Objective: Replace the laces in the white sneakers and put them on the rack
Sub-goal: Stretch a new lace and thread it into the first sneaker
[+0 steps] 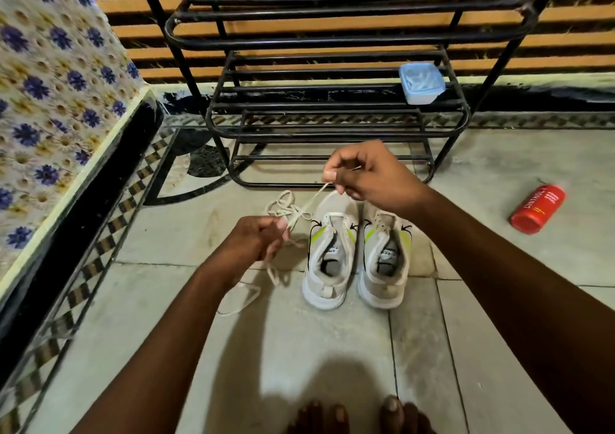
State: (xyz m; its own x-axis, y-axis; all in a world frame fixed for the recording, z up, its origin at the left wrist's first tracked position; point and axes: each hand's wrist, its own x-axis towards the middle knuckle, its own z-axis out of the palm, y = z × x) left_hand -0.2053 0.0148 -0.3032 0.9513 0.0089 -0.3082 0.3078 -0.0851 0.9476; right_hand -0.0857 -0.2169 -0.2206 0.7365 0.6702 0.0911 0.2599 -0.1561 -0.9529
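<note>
Two white sneakers (356,253) stand side by side on the tiled floor (299,350) before the black metal rack (332,114), apparently unlaced. Both hands work one cream lace (304,207): the left hand (256,243) and the right hand (362,174) each have fingers curled, pinching it. The step looks like untangling; next, an end must be fed through an eyelet.

white sneakers (357,253) side by side, lace (301,212) loose
</note>
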